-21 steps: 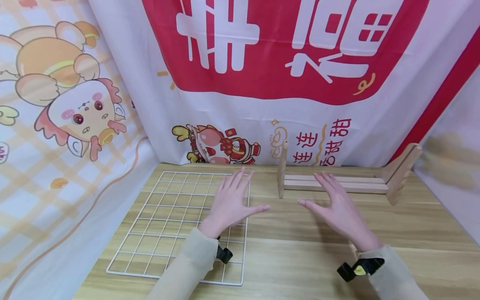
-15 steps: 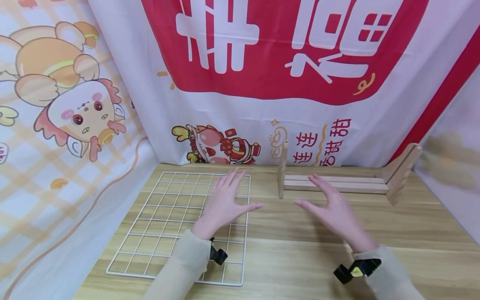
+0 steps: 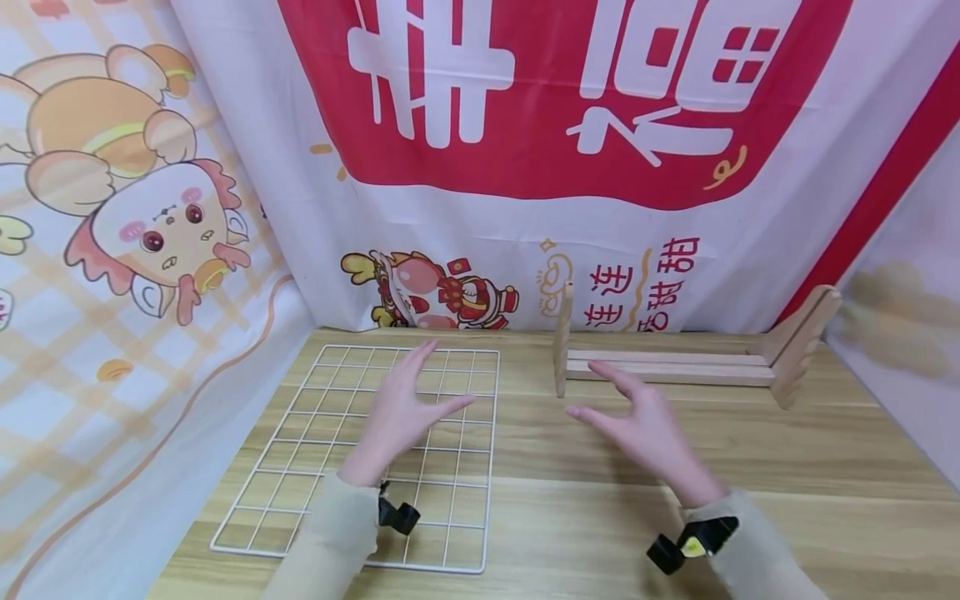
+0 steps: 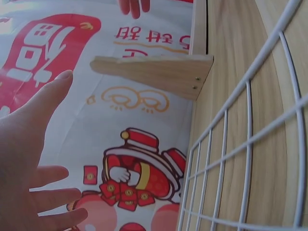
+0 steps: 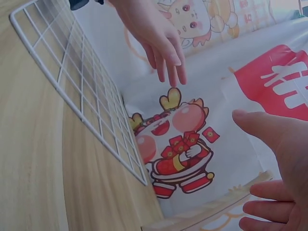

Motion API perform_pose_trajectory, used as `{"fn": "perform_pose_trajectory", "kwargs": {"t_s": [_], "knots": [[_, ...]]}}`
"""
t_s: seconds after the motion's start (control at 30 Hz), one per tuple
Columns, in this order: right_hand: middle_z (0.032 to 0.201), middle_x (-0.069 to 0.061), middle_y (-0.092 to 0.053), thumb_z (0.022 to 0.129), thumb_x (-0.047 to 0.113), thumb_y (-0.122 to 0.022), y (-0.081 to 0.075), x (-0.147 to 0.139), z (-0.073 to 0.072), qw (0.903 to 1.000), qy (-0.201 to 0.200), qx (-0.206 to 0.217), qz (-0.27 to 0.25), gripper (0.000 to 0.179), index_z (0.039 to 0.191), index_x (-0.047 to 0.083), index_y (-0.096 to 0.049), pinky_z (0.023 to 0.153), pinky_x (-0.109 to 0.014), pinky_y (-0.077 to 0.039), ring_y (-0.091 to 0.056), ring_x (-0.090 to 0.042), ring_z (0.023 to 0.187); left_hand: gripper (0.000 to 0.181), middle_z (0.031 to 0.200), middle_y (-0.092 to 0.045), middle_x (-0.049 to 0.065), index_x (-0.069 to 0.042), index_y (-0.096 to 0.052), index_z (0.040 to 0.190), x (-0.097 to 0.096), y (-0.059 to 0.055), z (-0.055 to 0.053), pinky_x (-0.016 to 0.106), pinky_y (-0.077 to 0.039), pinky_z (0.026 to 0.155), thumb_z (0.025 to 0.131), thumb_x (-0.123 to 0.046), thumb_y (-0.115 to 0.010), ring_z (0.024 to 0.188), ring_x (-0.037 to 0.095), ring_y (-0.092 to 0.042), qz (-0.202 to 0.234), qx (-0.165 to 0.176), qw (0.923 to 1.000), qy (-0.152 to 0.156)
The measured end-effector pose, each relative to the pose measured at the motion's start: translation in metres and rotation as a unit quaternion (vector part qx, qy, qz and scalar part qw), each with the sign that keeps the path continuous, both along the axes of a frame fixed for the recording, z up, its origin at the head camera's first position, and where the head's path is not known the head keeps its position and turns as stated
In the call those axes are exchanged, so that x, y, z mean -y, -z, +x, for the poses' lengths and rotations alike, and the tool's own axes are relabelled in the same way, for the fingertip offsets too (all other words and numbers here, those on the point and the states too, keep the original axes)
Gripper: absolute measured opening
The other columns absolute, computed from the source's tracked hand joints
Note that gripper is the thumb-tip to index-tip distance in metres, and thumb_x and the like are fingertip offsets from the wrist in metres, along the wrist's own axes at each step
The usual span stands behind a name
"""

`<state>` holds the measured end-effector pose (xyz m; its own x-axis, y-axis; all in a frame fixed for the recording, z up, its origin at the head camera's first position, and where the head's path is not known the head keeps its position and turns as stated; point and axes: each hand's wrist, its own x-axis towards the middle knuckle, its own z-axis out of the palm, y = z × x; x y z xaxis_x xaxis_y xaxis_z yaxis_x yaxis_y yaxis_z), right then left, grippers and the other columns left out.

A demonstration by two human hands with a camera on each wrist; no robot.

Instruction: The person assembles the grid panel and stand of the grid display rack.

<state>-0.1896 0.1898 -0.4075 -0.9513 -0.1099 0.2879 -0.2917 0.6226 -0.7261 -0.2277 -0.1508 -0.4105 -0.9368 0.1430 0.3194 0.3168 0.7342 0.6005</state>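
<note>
My left hand (image 3: 397, 417) hovers over a white wire grid panel (image 3: 491, 450) that lies flat on the wooden table. Its thumb is spread away from the fingers, and nothing is in it. To the right, my right hand (image 3: 648, 421) is held above the table in front of a wooden rack (image 3: 675, 368), thumb and fingers apart and holding nothing. The rack has two slanted end boards joined by pale rails; one end board (image 4: 154, 72) shows in the left wrist view. In the right wrist view the grid panel (image 5: 82, 118) stretches beneath the left hand (image 5: 151, 36).
A white cloth backdrop (image 3: 435, 217) with red and cartoon prints hangs right behind the table (image 3: 562, 533). Another printed cloth (image 3: 150, 358) closes off the left side, and white cloth (image 3: 900, 392) runs along the right. The rack stands close to the back cloth.
Both hands have moved to the left, the left hand further, so it now sits more fully over the grid panel. The rack and grid panel keep their places.
</note>
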Motion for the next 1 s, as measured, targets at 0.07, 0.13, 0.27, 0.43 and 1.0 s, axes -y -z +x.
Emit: {"fn": "perform_pose_trajectory", "kwargs": {"t_s": [0.07, 0.13, 0.27, 0.43, 1.0], "knots": [[0.148, -0.008, -0.054, 0.081, 0.061, -0.079, 0.0, 0.003, 0.001, 1.0, -0.005, 0.003, -0.007, 0.085, 0.147, 0.012, -0.055, 0.112, -0.061, -0.035, -0.046, -0.036, 0.138, 0.107, 0.162, -0.034, 0.006, -0.017, -0.039, 0.157, 0.008, 0.001, 0.001, 0.059, -0.029, 0.116, 0.074, -0.072, -0.078, 0.146, 0.033, -0.033, 0.006, 0.01, 0.9999, -0.009], [0.147, -0.008, -0.055, 0.08, 0.061, -0.08, 0.001, 0.007, 0.001, 0.9998, -0.011, 0.006, -0.013, 0.086, 0.146, 0.012, -0.055, 0.112, -0.059, -0.036, -0.047, -0.035, 0.137, 0.108, 0.161, -0.035, 0.008, -0.017, -0.039, 0.157, 0.015, 0.003, 0.002, 0.059, -0.029, 0.116, 0.073, -0.072, -0.078, 0.146, 0.034, -0.033, 0.01, 0.02, 0.9996, -0.02], [0.146, -0.009, -0.056, 0.079, 0.057, -0.083, 0.002, 0.013, 0.002, 0.9995, -0.017, 0.012, -0.025, 0.083, 0.145, 0.012, -0.058, 0.111, -0.058, -0.038, -0.049, -0.036, 0.135, 0.111, 0.161, -0.035, 0.01, -0.018, -0.038, 0.158, 0.03, 0.007, 0.003, 0.061, -0.03, 0.115, 0.071, -0.076, -0.076, 0.146, 0.035, -0.032, 0.012, 0.032, 0.9988, -0.036], [0.145, -0.01, -0.056, 0.079, 0.052, -0.085, 0.006, 0.022, 0.004, 0.9989, -0.027, 0.022, -0.03, 0.079, 0.142, 0.012, -0.06, 0.109, -0.057, -0.041, -0.052, -0.036, 0.133, 0.108, 0.16, -0.037, 0.011, -0.015, -0.039, 0.157, 0.05, 0.018, 0.004, 0.062, -0.031, 0.114, 0.073, -0.069, -0.08, 0.145, 0.038, -0.034, 0.016, 0.033, 0.9983, -0.046], [0.144, -0.011, -0.057, 0.082, 0.034, -0.088, 0.027, 0.052, 0.002, 0.992, -0.077, 0.08, -0.06, 0.073, 0.142, 0.005, -0.059, 0.11, -0.049, -0.04, -0.053, -0.036, 0.132, 0.107, 0.155, -0.039, 0.026, -0.006, -0.038, 0.156, 0.121, 0.044, -0.001, 0.066, -0.034, 0.11, 0.075, -0.055, -0.087, 0.139, 0.049, -0.037, 0.029, 0.023, 0.9944, -0.099]]}}
